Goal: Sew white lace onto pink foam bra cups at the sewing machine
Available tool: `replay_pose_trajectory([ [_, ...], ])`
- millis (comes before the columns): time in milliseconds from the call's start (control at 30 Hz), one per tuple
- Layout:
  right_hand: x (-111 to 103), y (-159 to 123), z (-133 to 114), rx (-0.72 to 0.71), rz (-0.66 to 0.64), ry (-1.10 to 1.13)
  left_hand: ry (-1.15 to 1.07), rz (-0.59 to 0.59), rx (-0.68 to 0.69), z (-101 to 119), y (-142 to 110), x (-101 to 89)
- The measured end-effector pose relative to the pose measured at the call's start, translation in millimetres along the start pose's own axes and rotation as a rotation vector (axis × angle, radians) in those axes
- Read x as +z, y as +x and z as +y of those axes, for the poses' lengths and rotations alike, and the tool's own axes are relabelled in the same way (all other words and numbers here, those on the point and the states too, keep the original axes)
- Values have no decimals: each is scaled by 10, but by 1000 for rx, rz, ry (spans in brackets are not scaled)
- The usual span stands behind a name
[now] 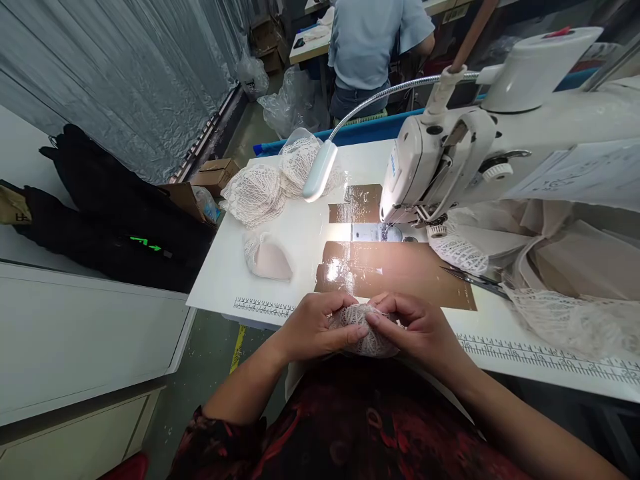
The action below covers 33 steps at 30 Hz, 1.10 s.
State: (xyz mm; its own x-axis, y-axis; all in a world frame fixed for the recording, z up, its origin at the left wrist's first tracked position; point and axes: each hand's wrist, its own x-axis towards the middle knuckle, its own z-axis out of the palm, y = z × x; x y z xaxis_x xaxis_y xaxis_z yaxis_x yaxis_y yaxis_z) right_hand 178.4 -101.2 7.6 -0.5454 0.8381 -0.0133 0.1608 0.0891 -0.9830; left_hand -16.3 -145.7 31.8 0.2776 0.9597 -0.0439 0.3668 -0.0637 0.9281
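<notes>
Both hands pinch a lace-covered bra cup (pixel 370 339) at the front edge of the sewing table. My left hand (pixel 320 325) grips its left side, thumb on top of the lace. On the other side, my right hand (pixel 413 327) holds the upper right edge between thumb and fingers. Part of the cup is hidden under the fingers. A single beige cup with a lace edge (pixel 270 259) lies to the left on the table. Behind it rest stacked lace cups (pixel 255 193). The sewing machine (pixel 420 167) stands ahead, its needle area lit.
Dark scissors (pixel 475 280) lie right of the machine beside beige fabric pieces and lace (pixel 575 313). A lamp on a bendable neck (pixel 320 172) hangs over the table. Brown tape (pixel 395 270) covers part of the tabletop (pixel 220 267). A co-worker (pixel 367 50) sits beyond.
</notes>
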Motion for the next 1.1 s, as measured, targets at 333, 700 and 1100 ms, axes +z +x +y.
replay_pose_trajectory([
  [333, -75, 41, 17, 99, -6, -32, -59, -18, -28, -66, 103, 49],
  [700, -161, 46, -56, 127, -72, 2, -73, -106, 29, -30, 157, 60],
  [1100, -212, 50, 17, 136, -82, 79, -402, -39, -70, -109, 283, 193],
])
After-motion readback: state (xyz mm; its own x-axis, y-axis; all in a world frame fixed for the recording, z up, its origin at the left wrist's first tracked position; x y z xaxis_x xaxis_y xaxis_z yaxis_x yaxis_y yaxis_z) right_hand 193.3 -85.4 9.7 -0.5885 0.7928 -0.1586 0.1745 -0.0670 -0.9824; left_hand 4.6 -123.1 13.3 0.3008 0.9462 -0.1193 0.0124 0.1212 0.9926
